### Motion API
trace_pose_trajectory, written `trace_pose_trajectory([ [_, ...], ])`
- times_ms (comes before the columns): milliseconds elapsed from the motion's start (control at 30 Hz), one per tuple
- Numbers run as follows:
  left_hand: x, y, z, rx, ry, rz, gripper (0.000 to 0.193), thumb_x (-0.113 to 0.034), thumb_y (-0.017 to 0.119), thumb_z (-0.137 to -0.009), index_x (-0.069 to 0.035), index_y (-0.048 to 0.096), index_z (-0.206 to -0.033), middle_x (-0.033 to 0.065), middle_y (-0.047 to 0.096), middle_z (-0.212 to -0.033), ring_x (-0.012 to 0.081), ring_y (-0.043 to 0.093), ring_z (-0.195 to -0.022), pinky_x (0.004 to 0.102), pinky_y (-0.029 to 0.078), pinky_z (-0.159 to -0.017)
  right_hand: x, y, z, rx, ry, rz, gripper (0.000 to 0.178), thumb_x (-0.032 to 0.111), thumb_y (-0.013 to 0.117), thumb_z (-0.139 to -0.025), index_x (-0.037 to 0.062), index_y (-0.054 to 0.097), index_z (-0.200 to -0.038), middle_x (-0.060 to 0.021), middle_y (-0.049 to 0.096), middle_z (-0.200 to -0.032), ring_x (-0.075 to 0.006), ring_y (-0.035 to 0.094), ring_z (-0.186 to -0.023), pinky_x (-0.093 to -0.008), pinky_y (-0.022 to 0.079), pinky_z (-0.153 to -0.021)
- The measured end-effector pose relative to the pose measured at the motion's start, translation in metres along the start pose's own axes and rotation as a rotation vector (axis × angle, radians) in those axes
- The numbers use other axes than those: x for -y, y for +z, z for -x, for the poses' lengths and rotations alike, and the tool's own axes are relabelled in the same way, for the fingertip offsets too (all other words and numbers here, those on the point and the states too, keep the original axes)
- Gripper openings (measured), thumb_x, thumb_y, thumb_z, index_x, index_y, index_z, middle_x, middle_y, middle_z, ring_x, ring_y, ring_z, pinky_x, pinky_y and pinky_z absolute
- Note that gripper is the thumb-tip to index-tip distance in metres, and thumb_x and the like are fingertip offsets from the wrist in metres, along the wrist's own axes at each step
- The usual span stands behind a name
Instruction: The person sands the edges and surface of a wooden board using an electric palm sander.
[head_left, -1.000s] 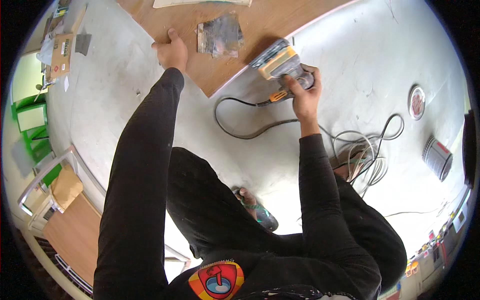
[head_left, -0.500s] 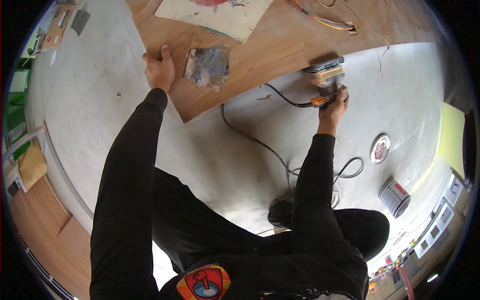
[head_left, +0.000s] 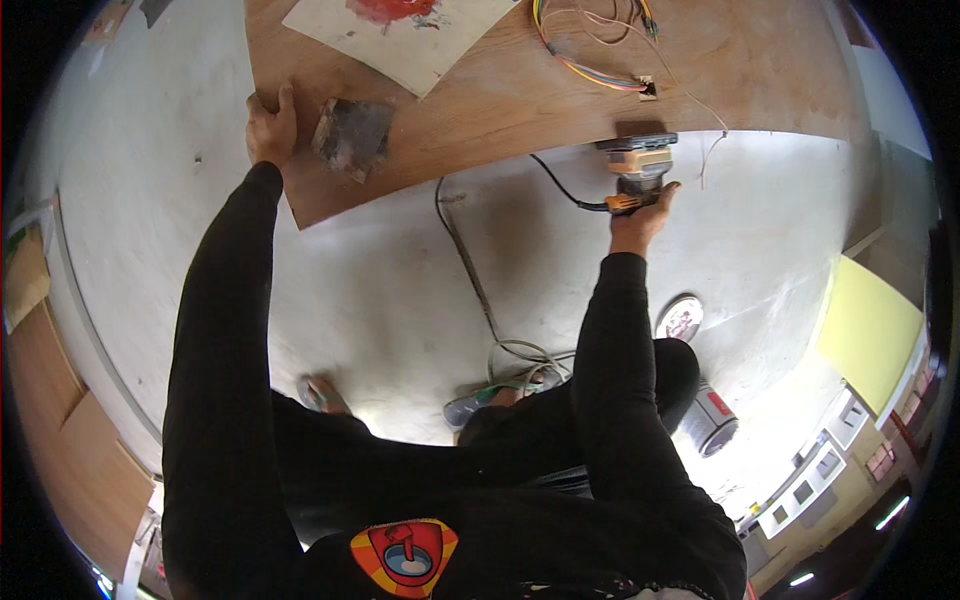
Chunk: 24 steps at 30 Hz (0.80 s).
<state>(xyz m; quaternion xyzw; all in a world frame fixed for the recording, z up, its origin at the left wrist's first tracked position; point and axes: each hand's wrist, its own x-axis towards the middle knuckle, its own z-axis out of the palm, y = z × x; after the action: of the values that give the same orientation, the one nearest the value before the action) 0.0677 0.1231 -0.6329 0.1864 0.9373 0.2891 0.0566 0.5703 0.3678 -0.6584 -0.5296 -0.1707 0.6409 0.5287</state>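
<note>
Right hand [head_left: 640,215] is gripping the orange-grey electric sander [head_left: 636,160] on the brown plywood sheet's [head_left: 520,100] edge; left hand [head_left: 270,125] is pressing flat, steadying. Sanding underway; next calls for even travel.

Both arms in black sleeves extend forward, elbows nearly straight. Left hand [head_left: 270,128] lies palm-down, fingers together, pressing flat. Right hand [head_left: 640,210] is closed in a grip, wrist straight
</note>
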Motion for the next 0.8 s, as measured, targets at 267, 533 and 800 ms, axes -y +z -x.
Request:
trace_pose_trajectory([
  [267,-0.009,-0.002,0.005,-0.012,-0.044,-0.081,0.078,-0.065,0.055,-0.091,-0.002,0.051,-0.137,0.0316,0.064,-0.122,0.0473,0.061,-0.117,0.0493,0.048,-0.099,-0.06,0.034,0.101,-0.006,0.2,-0.064,0.055,0.055,0.044,-0.102,0.0083,0.058,-0.127,-0.0066,0.065,-0.112,-0.0224,0.064,-0.09,-0.0406,0.054,-0.068],
  [533,0.025,0.021,-0.015,0.071,-0.084,-0.264,0.087,-0.073,0.047,-0.089,-0.003,0.047,-0.142,0.0322,0.064,-0.122,0.0462,0.06,-0.12,0.0496,0.048,-0.099,-0.089,0.046,0.15,0.069,0.523,-0.104,0.04,0.037,0.037,-0.101,0.0067,0.057,-0.117,-0.0096,0.064,-0.108,-0.0267,0.065,-0.093,-0.0424,0.056,-0.076],
  [800,-0.045,-0.078,-0.019,0.683,0.323,-0.448,0.068,-0.052,0.051,-0.101,0.002,0.047,-0.143,0.0301,0.062,-0.127,0.0385,0.062,-0.117,0.0425,0.047,-0.102,-0.007,-0.01,0.016,0.15,0.446,-0.124,0.041,0.037,0.037,-0.1,0.0081,0.06,-0.118,-0.0111,0.067,-0.102,-0.0288,0.067,-0.085,-0.0419,0.059,-0.076],
])
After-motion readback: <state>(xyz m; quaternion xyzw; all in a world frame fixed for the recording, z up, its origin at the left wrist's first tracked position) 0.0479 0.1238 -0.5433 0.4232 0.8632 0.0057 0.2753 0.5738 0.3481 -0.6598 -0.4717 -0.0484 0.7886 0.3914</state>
